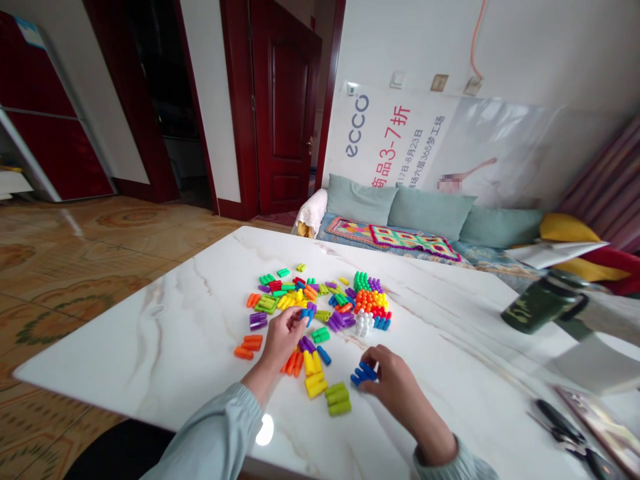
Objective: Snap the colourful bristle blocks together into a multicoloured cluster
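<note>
My left hand (pixel 285 328) pinches a small blue tube-shaped plastic piece (pixel 308 316) above the scattered pieces on the white table. Farther right, my right hand (pixel 389 371) has its thumb and fingers closed around a small cluster of blue tube-shaped pieces (pixel 363 374), low over the tabletop. Between the hands lie a single blue piece (pixel 324 355), a green group (pixel 321 335), yellow pieces (pixel 315 385) and an olive-green group (pixel 339 399). Orange pieces (pixel 295 363) sit beside my left wrist. Whether the held pieces touch the table I cannot tell.
A tight multicoloured block of upright pieces (pixel 371 301) stands behind my right hand, with white ones (pixel 364 324) in front. Purple pieces (pixel 259 321) lie at left. A dark green flask (pixel 543 301) and black-handled pliers (pixel 567 427) are on the right. The marble-patterned table (pixel 165 333) faces a sofa.
</note>
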{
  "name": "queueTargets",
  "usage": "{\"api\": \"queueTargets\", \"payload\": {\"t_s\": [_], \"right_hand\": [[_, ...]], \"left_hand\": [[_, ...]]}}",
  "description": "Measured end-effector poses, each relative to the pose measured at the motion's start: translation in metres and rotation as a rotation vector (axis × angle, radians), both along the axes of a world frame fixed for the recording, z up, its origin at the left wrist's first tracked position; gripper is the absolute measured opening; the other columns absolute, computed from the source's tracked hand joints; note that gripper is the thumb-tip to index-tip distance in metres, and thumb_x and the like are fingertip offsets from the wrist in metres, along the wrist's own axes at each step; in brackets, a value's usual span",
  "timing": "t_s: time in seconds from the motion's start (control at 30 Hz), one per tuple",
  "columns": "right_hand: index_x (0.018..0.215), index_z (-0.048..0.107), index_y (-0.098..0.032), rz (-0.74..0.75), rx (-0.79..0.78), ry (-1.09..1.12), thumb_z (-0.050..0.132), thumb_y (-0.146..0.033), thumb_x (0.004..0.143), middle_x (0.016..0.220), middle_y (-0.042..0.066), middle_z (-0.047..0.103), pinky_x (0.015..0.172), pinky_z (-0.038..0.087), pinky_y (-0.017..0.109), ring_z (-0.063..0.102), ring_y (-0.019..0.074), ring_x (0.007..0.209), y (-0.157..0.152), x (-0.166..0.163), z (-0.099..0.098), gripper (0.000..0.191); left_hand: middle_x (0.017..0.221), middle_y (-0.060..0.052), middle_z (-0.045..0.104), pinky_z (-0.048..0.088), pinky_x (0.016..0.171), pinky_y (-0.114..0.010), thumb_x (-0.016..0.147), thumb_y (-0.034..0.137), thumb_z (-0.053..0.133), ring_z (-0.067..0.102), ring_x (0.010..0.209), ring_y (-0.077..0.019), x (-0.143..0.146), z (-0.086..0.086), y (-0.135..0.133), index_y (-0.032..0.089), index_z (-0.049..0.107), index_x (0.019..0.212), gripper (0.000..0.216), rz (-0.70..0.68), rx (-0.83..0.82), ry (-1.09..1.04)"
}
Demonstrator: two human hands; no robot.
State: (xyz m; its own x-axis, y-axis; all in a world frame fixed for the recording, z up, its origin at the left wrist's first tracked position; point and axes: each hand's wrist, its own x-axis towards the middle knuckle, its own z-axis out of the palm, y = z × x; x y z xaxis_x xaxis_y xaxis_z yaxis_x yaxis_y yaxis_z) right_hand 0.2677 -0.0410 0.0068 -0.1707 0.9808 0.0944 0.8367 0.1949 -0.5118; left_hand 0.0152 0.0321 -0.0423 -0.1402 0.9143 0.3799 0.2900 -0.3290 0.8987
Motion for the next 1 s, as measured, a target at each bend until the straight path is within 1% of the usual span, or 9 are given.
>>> {"api": "queueTargets", "payload": {"t_s": [0.03,0.07,0.17,0.23,0.3,0.4,0.57,0.77,1.0], "right_hand": [[0.080,0.069,-0.018,-0.069,0.044,0.105,0.065,-0.023,0.064,0.075,0.004,0.068,0.061,0.045,0.026,0.061,0.0171,0.065,0.005,0.007,-0.002,0.017],[0.079,0.069,-0.018,-0.146,0.099,0.218,0.065,-0.030,0.066,0.072,0.004,0.068,0.061,0.046,0.027,0.061,0.0177,0.064,0.010,0.015,-0.005,0.018],[0.086,0.072,-0.016,-0.412,0.255,0.467,0.063,-0.048,0.068,0.075,0.009,0.073,0.063,0.050,0.032,0.064,0.0219,0.066,0.027,0.039,-0.019,0.037],[0.088,0.073,-0.014,-0.549,0.324,0.502,0.061,-0.052,0.066,0.080,0.012,0.075,0.066,0.051,0.036,0.066,0.0247,0.069,0.038,0.050,-0.030,0.045],[0.089,0.075,-0.013,-0.618,0.357,0.477,0.059,-0.052,0.066,0.082,0.014,0.075,0.070,0.052,0.039,0.067,0.0270,0.072,0.044,0.057,-0.040,0.048],[0.091,0.076,-0.012,-0.644,0.343,0.445,0.056,-0.051,0.065,0.085,0.015,0.076,0.075,0.052,0.040,0.068,0.0290,0.076,0.049,0.057,-0.050,0.050],[0.093,0.075,-0.012,-0.655,0.317,0.451,0.053,-0.048,0.065,0.088,0.015,0.076,0.079,0.052,0.041,0.070,0.0299,0.081,0.055,0.052,-0.051,0.050],[0.091,0.073,-0.014,-0.653,0.338,0.459,0.055,-0.047,0.065,0.087,0.015,0.076,0.077,0.053,0.038,0.070,0.0284,0.080,0.060,0.049,-0.050,0.046],[0.088,0.072,-0.015,-0.636,0.346,0.458,0.059,-0.047,0.063,0.080,0.012,0.075,0.073,0.053,0.038,0.069,0.0264,0.073,0.063,0.047,-0.050,0.043]], "left_hand": [[0.079,-0.004,0.070,0.052,0.061,-0.025,0.080,0.037,0.065,0.063,0.067,-0.0154,0.000,0.001,0.000,0.015,0.069,0.098,0.028,0.001,-0.001,-0.007],[0.079,-0.004,0.070,0.052,0.061,-0.025,0.080,0.037,0.065,0.063,0.066,-0.0155,0.001,0.002,-0.001,0.015,0.069,0.097,0.029,0.005,-0.003,-0.013],[0.076,-0.003,0.070,0.052,0.060,-0.025,0.079,0.039,0.065,0.063,0.065,-0.0157,0.001,0.005,-0.002,0.015,0.069,0.096,0.030,0.011,-0.020,-0.017],[0.076,-0.003,0.070,0.052,0.060,-0.025,0.078,0.039,0.065,0.063,0.065,-0.0159,0.001,0.006,-0.002,0.014,0.069,0.097,0.031,0.006,-0.031,-0.018],[0.076,-0.003,0.069,0.052,0.060,-0.025,0.079,0.040,0.065,0.063,0.065,-0.0157,0.001,0.005,-0.002,0.014,0.068,0.098,0.032,-0.008,-0.040,-0.022],[0.076,-0.003,0.069,0.052,0.060,-0.025,0.079,0.040,0.065,0.063,0.065,-0.0159,0.000,0.004,-0.002,0.015,0.068,0.099,0.032,-0.018,-0.047,-0.024],[0.075,-0.003,0.069,0.052,0.060,-0.025,0.078,0.039,0.065,0.063,0.065,-0.0164,0.001,0.006,-0.002,0.015,0.068,0.095,0.030,0.001,-0.036,-0.013],[0.077,-0.003,0.069,0.052,0.061,-0.025,0.079,0.041,0.065,0.063,0.065,-0.0157,0.001,0.007,-0.002,0.015,0.067,0.097,0.031,-0.017,-0.060,-0.037],[0.077,-0.003,0.069,0.051,0.062,-0.025,0.079,0.040,0.065,0.063,0.067,-0.0159,0.001,0.004,-0.001,0.015,0.067,0.097,0.031,-0.015,-0.060,-0.028]]}}
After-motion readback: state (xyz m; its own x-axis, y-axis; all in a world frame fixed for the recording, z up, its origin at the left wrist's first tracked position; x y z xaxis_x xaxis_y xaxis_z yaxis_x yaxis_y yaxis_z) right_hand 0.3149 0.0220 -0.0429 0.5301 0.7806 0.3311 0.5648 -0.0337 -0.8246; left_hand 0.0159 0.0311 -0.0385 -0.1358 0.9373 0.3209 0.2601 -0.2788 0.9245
